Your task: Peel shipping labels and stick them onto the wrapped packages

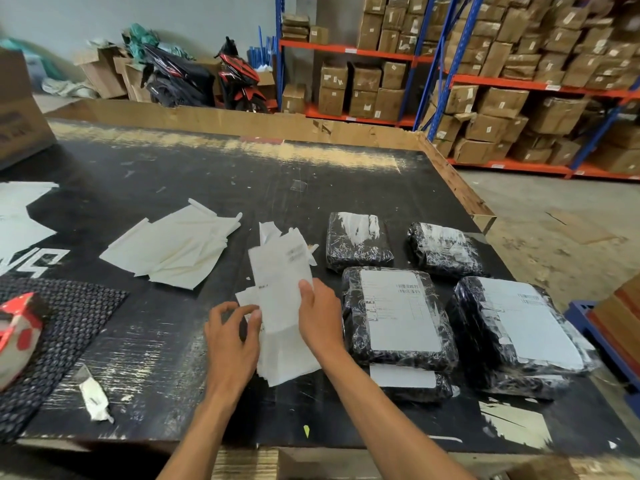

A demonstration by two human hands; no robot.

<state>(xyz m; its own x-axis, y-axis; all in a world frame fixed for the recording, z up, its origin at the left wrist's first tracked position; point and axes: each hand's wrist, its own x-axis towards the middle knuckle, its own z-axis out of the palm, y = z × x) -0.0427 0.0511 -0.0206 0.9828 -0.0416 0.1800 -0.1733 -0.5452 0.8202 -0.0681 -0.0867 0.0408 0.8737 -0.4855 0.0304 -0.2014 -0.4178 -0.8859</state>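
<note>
Black tabletop [194, 341]: label stack [282, 306], pinched at its edges by left hand [230, 344] and right hand [320, 317]; wrapped packages [398, 317] alongside.

We see broad bare worktop [214, 168] across the far half, open for a reach from the left edge to the far right corner. Toward the right edge, four wrapped packages [394, 313] crowd together, with only narrow gaps between them. At the middle, the label stack [280, 299] lies under both hands, the left hand [232, 344] and right hand [320, 315] filling that spot. Discarded backing sheets [176, 247] spread just left of it. A studded mat [59, 337] and a tape dispenser [19, 330] block the near left corner; a wrapped knife [92, 393] lies beside the mat. The near edge between the forearms stays free.
</note>
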